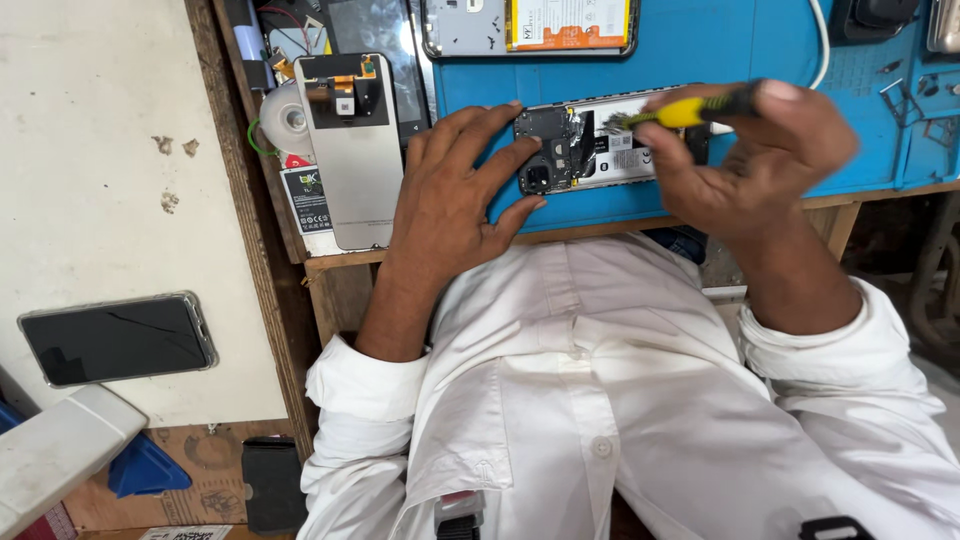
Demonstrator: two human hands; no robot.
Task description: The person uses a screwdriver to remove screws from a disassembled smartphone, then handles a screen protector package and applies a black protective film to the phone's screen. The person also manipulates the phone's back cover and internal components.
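Opened smartphone point(600, 150), back cover off, lies flat on the blue work mat point(700, 50) near the mat's front edge, long axis left to right. Circuit board and black shielding exposed at its left end; white-labelled battery area in the middle.

Largest items first. White shirt point(600, 400) of the person fills the lower frame. Off-white side surface point(100, 150) sits at left and carries a dark phone in a clear case point(115, 338) with a cracked screen. Wooden bench edge point(340, 262) runs under the mat.

Silver phone back panel point(350, 150) lies upright on the bench, just left of the left hand, apart from the opened smartphone. A second opened phone with an orange-labelled battery point(530, 25) lies at the top edge of the mat, well apart from the hands.

Left hand point(450, 200): palm down, fingers spread and unclenched, grasping nothing. Fingertips point(525, 150) press on the left end of the opened smartphone at the board; thumb rests on the mat just below the phone's lower edge.

Right hand point(750, 160): fingers closed around a yellow-handled screwdriver point(690, 110), held nearly level above the phone. Tool tip sits over the middle of the phone, just right of the black shielding; contact cannot be confirmed, the hand is motion-blurred. The right end of the phone is hidden under this hand.
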